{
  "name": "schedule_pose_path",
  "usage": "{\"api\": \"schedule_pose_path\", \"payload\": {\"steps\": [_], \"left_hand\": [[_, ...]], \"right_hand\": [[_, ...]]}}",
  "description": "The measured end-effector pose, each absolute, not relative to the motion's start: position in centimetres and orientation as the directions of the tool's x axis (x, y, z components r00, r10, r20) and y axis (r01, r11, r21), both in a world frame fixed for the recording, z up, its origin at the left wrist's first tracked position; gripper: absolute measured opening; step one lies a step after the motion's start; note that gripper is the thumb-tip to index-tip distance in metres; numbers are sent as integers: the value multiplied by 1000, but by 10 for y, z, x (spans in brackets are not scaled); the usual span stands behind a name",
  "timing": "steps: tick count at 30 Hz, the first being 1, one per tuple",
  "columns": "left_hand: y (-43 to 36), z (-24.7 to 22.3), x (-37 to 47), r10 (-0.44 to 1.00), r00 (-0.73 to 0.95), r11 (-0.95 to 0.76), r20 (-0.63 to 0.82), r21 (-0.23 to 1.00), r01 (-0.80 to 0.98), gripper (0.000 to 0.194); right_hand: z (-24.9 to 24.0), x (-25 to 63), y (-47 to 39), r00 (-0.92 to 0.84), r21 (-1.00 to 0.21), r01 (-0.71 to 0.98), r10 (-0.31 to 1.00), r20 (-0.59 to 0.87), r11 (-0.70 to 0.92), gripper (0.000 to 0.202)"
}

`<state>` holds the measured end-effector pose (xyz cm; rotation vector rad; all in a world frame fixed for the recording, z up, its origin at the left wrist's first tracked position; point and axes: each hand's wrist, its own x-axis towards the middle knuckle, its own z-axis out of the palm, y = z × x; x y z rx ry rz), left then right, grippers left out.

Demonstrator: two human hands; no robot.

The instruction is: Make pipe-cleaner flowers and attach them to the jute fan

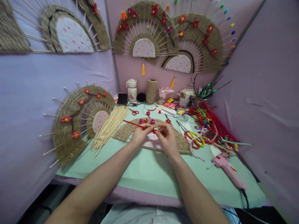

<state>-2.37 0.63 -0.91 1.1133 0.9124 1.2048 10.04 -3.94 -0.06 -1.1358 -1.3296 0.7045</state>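
Observation:
A red pipe cleaner (132,123) is pinched between the fingertips of my left hand (140,134), its straight end pointing out to the left. My right hand (167,136) grips the bent, bunched red end close beside the left fingertips. Both hands are over a fan-shaped twine piece (181,141) lying flat on the table. Its half-round middle is white cloth with pink spots (153,143), partly covered by my hands. Along its upper edge sit small magenta flowers (152,121) and red flowers (168,121).
Scissors with yellow handles (195,137) and a pink glue gun (230,172) lie to the right, by a heap of colored pipe cleaners (207,118). Thin wooden sticks (109,127) lie left, beside a finished fan (70,121). A twine roll (151,91) and white jar (132,90) stand behind.

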Motion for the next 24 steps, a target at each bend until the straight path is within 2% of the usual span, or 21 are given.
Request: {"api": "schedule_pose_path", "payload": {"steps": [4, 9, 12, 17, 20, 24], "left_hand": [[5, -7, -23, 988, 149, 6, 28, 976, -217, 21], [3, -4, -24, 985, 167, -7, 36, 985, -172, 22], [3, -5, -22, 979, 202, 81, -20, 951, -300, 26], [4, -10, -19, 952, 267, 270, -148, 817, -509, 31], [4, -9, -19, 945, 280, 293, -171, 826, -483, 30], [1, -4, -21, 960, 259, 205, -104, 894, -399, 29]], "right_hand": [[0, 102, -38, 182, -957, 67, 939, 291, 283, 21], [0, 103, -37, 210, -964, -20, 944, 254, 264, 23], [-2, 103, -36, 207, -969, -51, 952, 227, 242, 24], [-5, 101, -36, 215, -973, -106, 960, 177, 204, 24], [-5, 101, -36, 221, -971, -147, 963, 152, 187, 27], [-5, 104, -34, 196, -955, -263, 977, 85, 135, 28]]}}
